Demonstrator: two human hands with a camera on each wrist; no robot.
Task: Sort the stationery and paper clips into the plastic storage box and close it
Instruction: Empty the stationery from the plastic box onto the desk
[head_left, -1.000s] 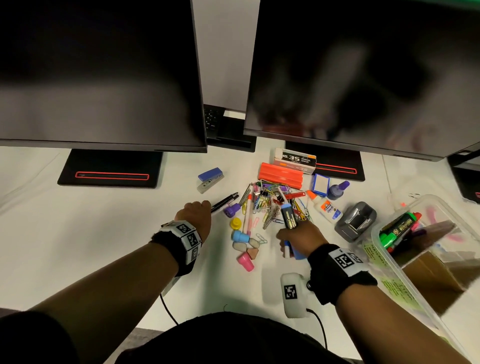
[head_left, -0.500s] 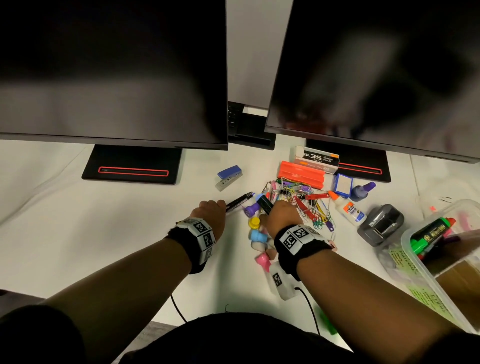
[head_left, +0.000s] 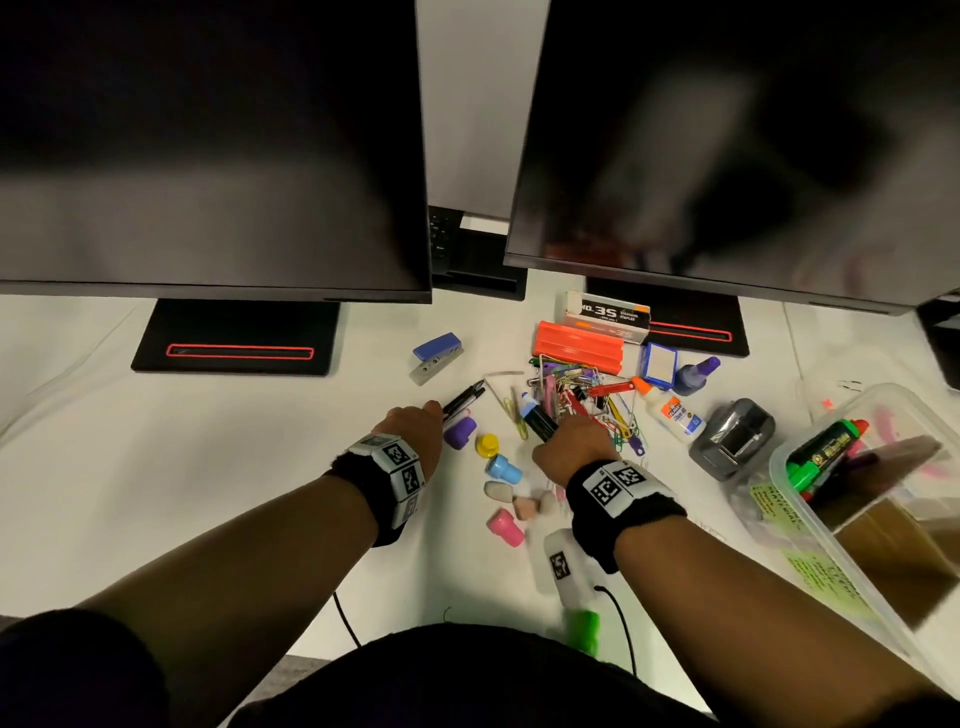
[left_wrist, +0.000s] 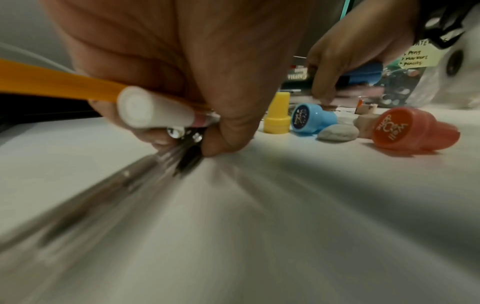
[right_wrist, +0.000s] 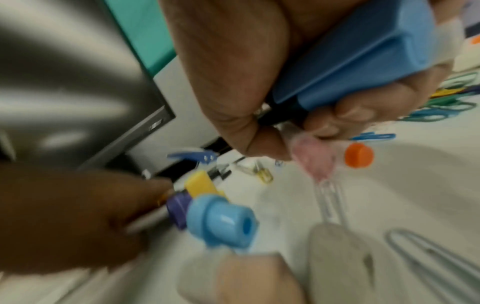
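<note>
A: Box (head_left: 883, 566) status?
B: Open, at the right desk edge. A green marker (head_left: 826, 454) and some paper lie in it. Lid not identifiable.

A: Desk (head_left: 156, 467)?
B: Most still out: clip pile (head_left: 587, 395), orange case (head_left: 579, 345), glue (head_left: 672, 413), stamps (head_left: 503, 466), erasers (head_left: 498, 491).

A: Hands?
B: Left hand (head_left: 415, 423) is curled round pens (head_left: 464, 397) and a yellow pencil (left_wrist: 52, 84). Right hand (head_left: 571, 441) grips a blue marker (head_left: 537, 418) at the pile's near edge.

A: Progress?
B: Early, I judge. Sorting barely begun; closing not yet possible.
</note>
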